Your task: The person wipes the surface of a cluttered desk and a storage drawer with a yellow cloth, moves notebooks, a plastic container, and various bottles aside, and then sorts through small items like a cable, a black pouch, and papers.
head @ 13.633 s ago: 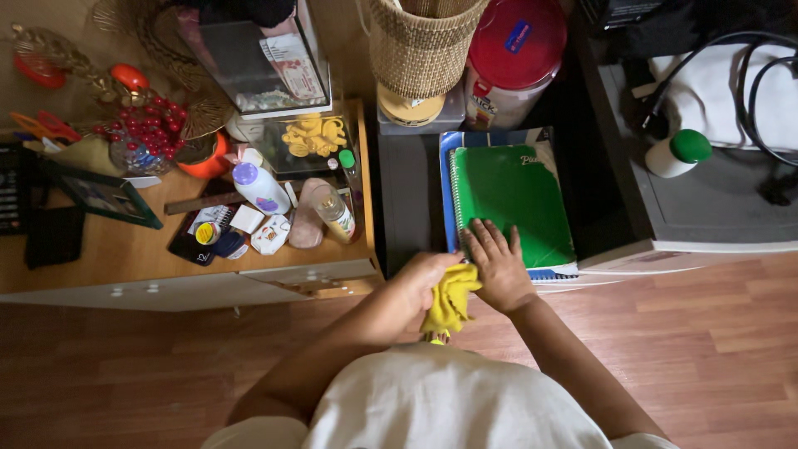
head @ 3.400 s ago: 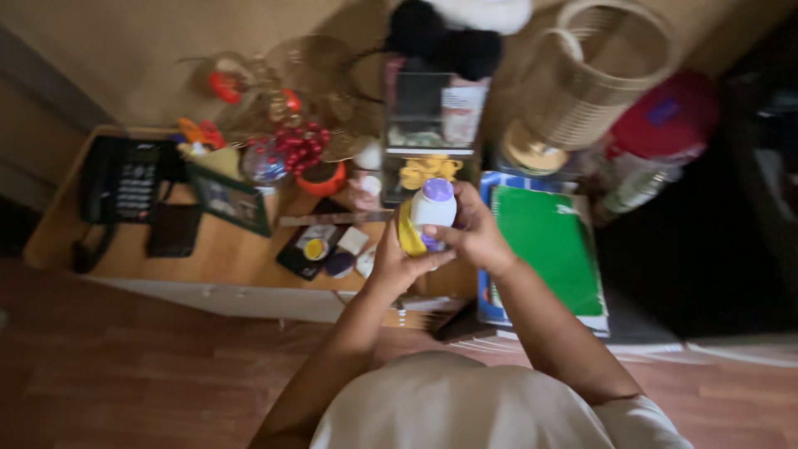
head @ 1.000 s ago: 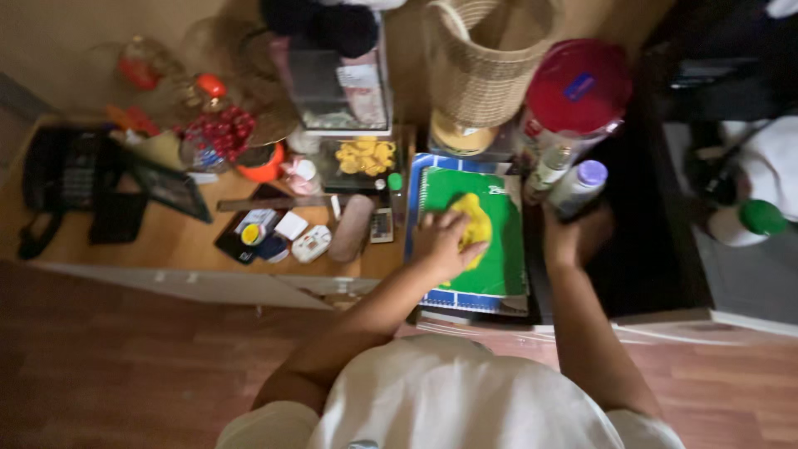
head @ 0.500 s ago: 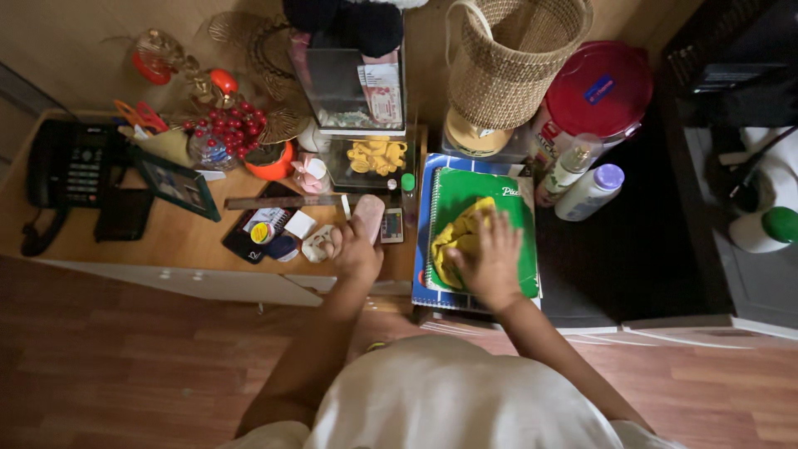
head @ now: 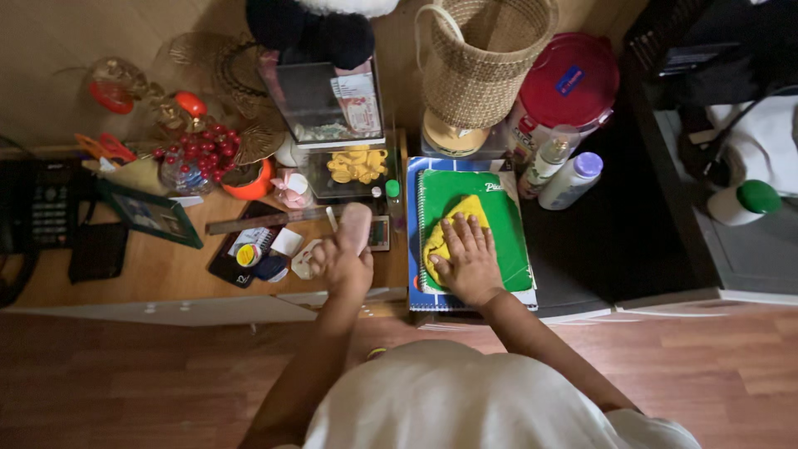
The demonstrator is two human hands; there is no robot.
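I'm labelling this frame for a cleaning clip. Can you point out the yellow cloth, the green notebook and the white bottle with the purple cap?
yellow cloth (head: 453,218): head view, upper part clear of the fingers.
green notebook (head: 509,241): head view, bare right side of the cover.
white bottle with the purple cap (head: 565,186): head view, middle of the body.

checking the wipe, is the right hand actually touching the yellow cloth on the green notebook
Touching. The head view shows the right hand spread flat on the yellow cloth, fingers overlapping it with no gap, pressing it onto the green notebook.

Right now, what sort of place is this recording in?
Most likely a room in a home: a low wooden cabinet crowded with keepsakes, a framed picture, a desk phone and a woven basket, on wood-look flooring.
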